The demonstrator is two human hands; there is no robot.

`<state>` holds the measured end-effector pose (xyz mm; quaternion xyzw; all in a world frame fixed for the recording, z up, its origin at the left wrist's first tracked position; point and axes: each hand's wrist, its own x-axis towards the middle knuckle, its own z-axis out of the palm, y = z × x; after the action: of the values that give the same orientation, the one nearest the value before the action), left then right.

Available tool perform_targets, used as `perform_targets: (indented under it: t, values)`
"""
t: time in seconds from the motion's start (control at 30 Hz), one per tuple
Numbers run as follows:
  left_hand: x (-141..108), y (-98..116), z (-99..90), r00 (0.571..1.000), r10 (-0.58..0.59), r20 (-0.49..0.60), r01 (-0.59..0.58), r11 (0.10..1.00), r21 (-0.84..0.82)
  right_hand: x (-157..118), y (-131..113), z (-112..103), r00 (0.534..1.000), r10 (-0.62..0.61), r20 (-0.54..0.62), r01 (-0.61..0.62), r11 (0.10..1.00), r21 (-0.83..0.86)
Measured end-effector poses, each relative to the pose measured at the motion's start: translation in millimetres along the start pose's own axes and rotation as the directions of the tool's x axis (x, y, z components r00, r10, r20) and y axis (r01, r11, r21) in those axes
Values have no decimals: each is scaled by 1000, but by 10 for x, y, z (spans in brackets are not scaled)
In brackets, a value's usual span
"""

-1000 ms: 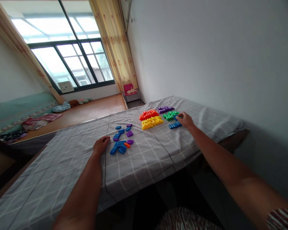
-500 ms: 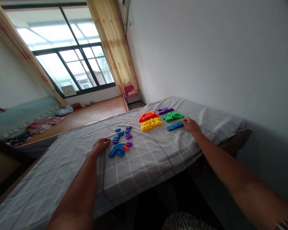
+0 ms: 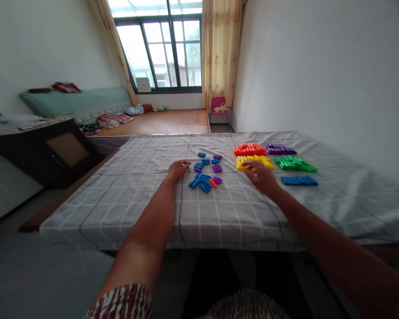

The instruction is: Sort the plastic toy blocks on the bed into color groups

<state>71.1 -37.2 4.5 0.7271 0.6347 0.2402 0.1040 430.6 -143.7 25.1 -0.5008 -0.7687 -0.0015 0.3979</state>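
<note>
Right hand, right of frame center, fingers parted, near yellow pieces. Left hand, just left of center, cannot tell grip, beside blue pieces.

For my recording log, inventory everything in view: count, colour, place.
Red pieces: many, red-orange, right of centre
Yellow pieces: many, yellow, nearer than red
Purple pieces: many, purple, right of red
Green pieces: many, green, right of yellow
Blue row: one, blue, nearer than green
Loose pieces: many, blue and purple, centre
Orange piece: one, orange, among these
Tablecloth: one, grey check, foreground
Platform: one, brown, behind tablecloth
Window: one, dark-framed, back
Curtains: two, yellowish, flanking window
Chair: one, pink, back
Toy: one, pale, on chair
Cabinet: one, dark, left
Left hand: one, beside loose pieces
Right hand: one, by yellow pieces
</note>
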Motion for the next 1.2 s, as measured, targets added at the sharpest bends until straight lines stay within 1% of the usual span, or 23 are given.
perform_targets:
  t: [0.03, 0.07, 0.13, 0.17, 0.23, 0.27, 0.33, 0.4, 0.47, 0.57, 0.63, 0.67, 0.7, 0.77, 0.87, 0.93, 1.03, 1.1, 1.17, 1.2]
  values:
    - [-9, -1, 4, 1000, 6, 3, -6, 1000, -12, 76, -243, 164, 991, -75, 115, 69, 996, 61]
    - [-17, -2, 8, 1000, 10, 5, -10, 1000, -23, 137, -454, 311, 970, -140, 197, 125, 989, 85]
    - [-30, -3, 16, 1000, 23, 1, -23, 999, -39, 214, -762, 544, 929, -190, 317, 185, 982, 48]
    - [-34, -3, 19, 1000, 31, -4, -31, 999, -44, 235, -858, 628, 915, -183, 360, 194, 981, 5]
    - [-39, -1, 24, 999, 40, -6, -40, 998, -55, 251, -959, 737, 895, -139, 425, 179, 982, -55]
    - [-39, -1, 26, 999, 40, -5, -41, 997, -62, 251, -977, 762, 887, -120, 447, 161, 986, -53]
    - [-34, -3, 30, 999, 42, 3, -42, 997, -69, 240, -972, 757, 878, -105, 467, 114, 993, 9]
    - [-22, -12, 38, 999, 53, 7, -53, 997, -62, 218, -920, 682, 890, -99, 445, 69, 994, 82]
    - [-6, -25, 50, 998, 59, 7, -59, 997, -46, 178, -802, 557, 919, -91, 384, 57, 993, 100]
    - [14, -39, 62, 999, 52, 13, -52, 998, -21, 62, -472, 330, 967, -55, 250, 59, 998, -6]
    - [21, -38, 60, 999, 43, 18, -43, 999, -6, -51, -194, 176, 982, -5, 190, 25, 994, -104]
    - [23, -36, 56, 999, 40, 19, -40, 999, 0, -112, -62, 101, 983, 20, 183, 5, 991, -134]
    - [25, -33, 51, 999, 36, 18, -37, 999, 5, -172, 56, 30, 979, 40, 198, -12, 990, -142]
    - [29, -30, 41, 999, 36, 19, -37, 999, 20, -272, 224, -94, 959, 66, 276, -43, 995, -90]
    - [40, -36, 34, 999, 40, 15, -41, 998, 45, -345, 310, -206, 923, 86, 376, -103, 994, 26]
    - [45, -42, 32, 999, 47, 17, -47, 998, 50, -342, 295, -223, 915, 87, 395, -114, 992, 46]
    - [42, -39, 19, 999, 51, 17, -52, 998, 47, -305, 260, -200, 904, 52, 425, -66, 998, 19]
    - [33, -24, 2, 999, 30, 10, -31, 998, 54, -286, 279, -191, 893, 40, 448, -43, 999, -4]
    - [21, -4, -20, 1000, 2, 7, -2, 998, 66, -284, 361, -214, 897, 75, 436, -62, 997, -44]
    - [17, 5, -30, 1000, -7, 7, 6, 998, 70, -290, 425, -240, 909, 109, 403, -82, 993, -84]
